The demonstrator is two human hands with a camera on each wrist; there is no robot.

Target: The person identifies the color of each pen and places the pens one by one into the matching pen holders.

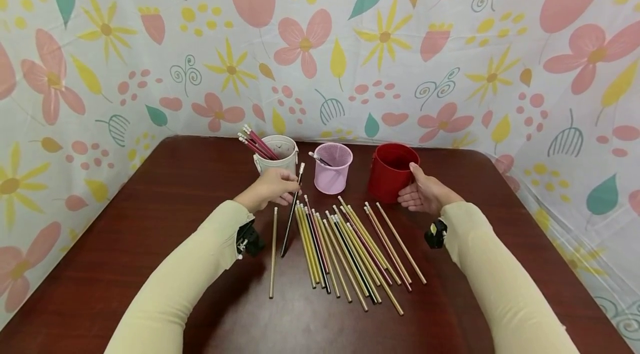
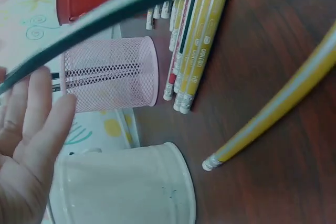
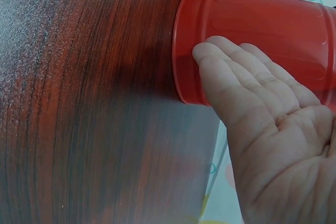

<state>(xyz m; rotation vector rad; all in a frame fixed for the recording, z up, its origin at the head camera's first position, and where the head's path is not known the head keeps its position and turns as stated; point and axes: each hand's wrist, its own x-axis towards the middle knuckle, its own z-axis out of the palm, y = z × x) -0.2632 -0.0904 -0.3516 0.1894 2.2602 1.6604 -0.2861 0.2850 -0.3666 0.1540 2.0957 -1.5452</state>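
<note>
My left hand (image 1: 271, 186) pinches a dark pencil (image 1: 290, 224) near its upper end. The pencil slants, white eraser up, in front of the white bucket (image 1: 283, 164). Across the top of the left wrist view that same pencil (image 2: 131, 2) runs blurred over the fingers. My right hand (image 1: 426, 190) is at the right side of a red bucket (image 1: 387, 179), thumb up by the rim and the other fingers straight. In the right wrist view those fingers lie against or just before the red wall; actual contact is hard to tell.
A pink mesh cup (image 1: 331, 173) with dark pencils inside stands between the buckets. Several red pencils (image 1: 260, 144) lean in the white bucket. Many loose pencils (image 1: 345, 254) fan across the brown table (image 1: 210, 287); one yellow pencil (image 1: 273, 254) lies apart at left. A flowered cloth (image 1: 310, 81) hangs behind.
</note>
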